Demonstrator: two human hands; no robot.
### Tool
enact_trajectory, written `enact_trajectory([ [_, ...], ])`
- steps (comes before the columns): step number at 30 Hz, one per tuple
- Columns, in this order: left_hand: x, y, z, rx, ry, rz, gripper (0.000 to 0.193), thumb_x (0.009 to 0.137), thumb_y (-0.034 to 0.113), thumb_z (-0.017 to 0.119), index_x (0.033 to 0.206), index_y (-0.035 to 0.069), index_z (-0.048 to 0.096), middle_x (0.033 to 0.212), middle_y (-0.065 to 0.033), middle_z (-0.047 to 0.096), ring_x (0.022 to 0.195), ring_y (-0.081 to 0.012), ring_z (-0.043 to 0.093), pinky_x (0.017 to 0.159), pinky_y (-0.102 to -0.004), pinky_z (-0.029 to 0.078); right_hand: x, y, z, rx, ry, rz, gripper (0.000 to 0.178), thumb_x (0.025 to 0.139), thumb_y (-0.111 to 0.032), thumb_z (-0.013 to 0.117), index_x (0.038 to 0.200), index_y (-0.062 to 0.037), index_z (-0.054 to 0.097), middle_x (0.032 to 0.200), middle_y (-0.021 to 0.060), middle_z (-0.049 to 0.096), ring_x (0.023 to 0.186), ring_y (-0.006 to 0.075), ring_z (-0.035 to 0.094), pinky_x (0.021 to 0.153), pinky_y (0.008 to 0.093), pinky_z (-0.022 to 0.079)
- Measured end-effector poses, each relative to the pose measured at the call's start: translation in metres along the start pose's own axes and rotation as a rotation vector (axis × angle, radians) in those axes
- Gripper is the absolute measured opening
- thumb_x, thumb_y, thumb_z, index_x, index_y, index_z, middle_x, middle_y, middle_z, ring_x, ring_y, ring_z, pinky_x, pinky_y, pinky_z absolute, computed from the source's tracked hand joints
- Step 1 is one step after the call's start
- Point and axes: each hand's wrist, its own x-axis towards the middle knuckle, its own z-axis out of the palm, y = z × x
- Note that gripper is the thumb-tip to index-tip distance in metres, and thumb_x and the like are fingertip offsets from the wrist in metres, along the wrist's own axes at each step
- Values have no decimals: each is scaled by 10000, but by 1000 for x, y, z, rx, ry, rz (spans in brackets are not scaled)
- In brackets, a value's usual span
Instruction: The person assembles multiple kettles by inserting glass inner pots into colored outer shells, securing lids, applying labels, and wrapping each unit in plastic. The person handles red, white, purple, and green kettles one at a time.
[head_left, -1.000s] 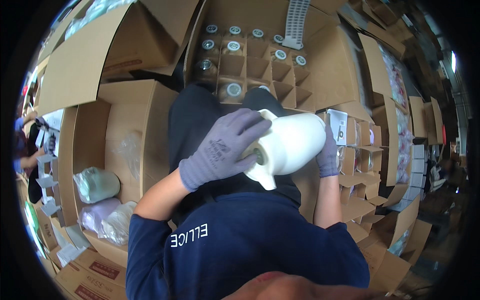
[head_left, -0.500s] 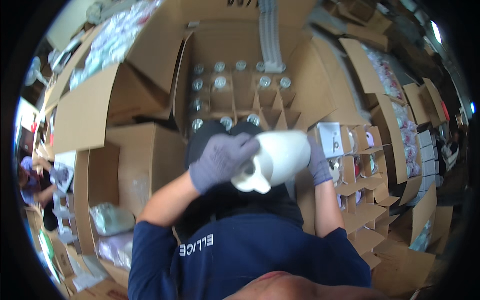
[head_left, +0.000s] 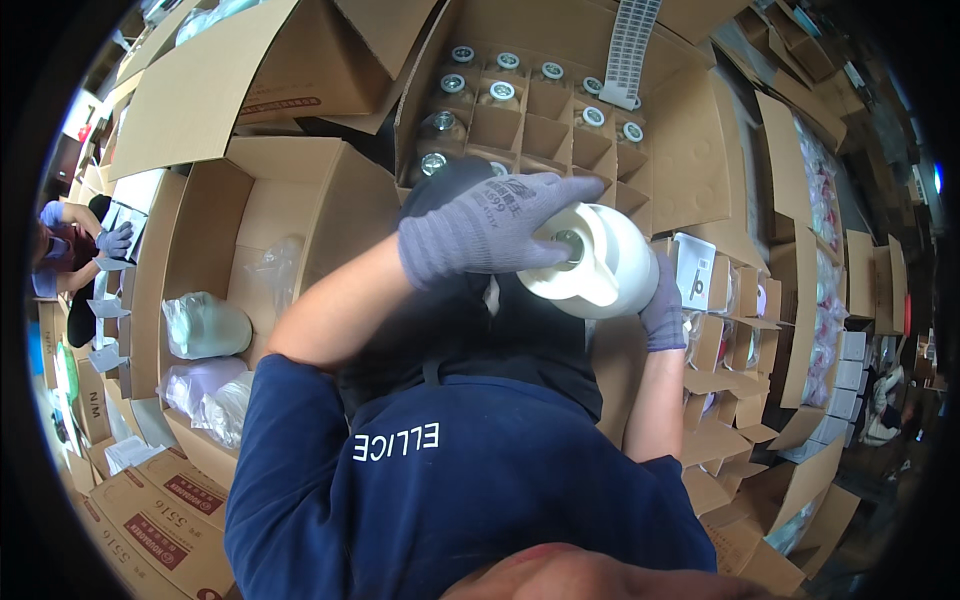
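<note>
A white jug body with a pouring spout lies tilted above my lap, its round mouth facing left. Something silvery shows inside that mouth. In a grey knit glove, my left hand holds the jug at the mouth end, long fingers laid along the far side of the rim and thumb at the opening. My right hand, gloved alike, supports the opposite end; most of its fingers are hidden behind the jug. Beyond my knees stands a divided carton, where several silver-topped glass liners stand upright in cells.
An open carton at left holds bagged jugs, one pale green. A grey perforated strip hangs over the divided carton. To the right stand a partitioned carton and a white box. A co-worker's gloved hand shows far left.
The view has shifted, so the cartons sit differently in it. The jug has turned, its mouth more visible now. My left fingers have straightened from a curl over the rim.
</note>
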Motion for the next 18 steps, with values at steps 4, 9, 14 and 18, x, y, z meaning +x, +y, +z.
enact_trajectory([
  [4, -6, -2, 12, 13, 298, 189, 658, 784, 279, 748, 1351, 51, 503, 1308, -219, 562, 1228, -376, 548, 1049, -439, 430, 8, 31, -14, -593, 65, -265, 609, 1027, -482, 372, 1240, 38, 609, 1145, 144, 690, 1004, 219, 679, 885, 332, 540],
  [9, -36, 2, 34, 387, 329, 235, 926, 627, 773, 732, 1241, 98, 571, 1470, -258, 362, 1362, -534, 293, 1106, -646, 239, 1, 14, -3, -89, -1, -22, 435, 906, -27, 626, 1325, -46, 507, 1264, 122, 609, 1134, 195, 600, 932, 317, 510],
  [14, -21, -13, 51, 305, 382, 270, 664, 576, 575, 861, 1071, 195, 634, 1503, -260, 337, 1403, -532, 237, 1107, -677, 202, 1, 17, -3, -592, 46, -302, 391, 1066, -281, 348, 1271, -14, 546, 1133, 161, 685, 1024, 219, 671, 848, 333, 553],
  [18, -14, -16, 58, 230, 472, 377, 591, 581, 518, 881, 997, 183, 629, 1486, -252, 373, 1392, -531, 264, 1100, -678, 208, 13, 46, -17, -589, 35, -343, 359, 1065, -252, 353, 1238, -9, 552, 1127, 162, 688, 1007, 216, 677, 840, 329, 556],
])
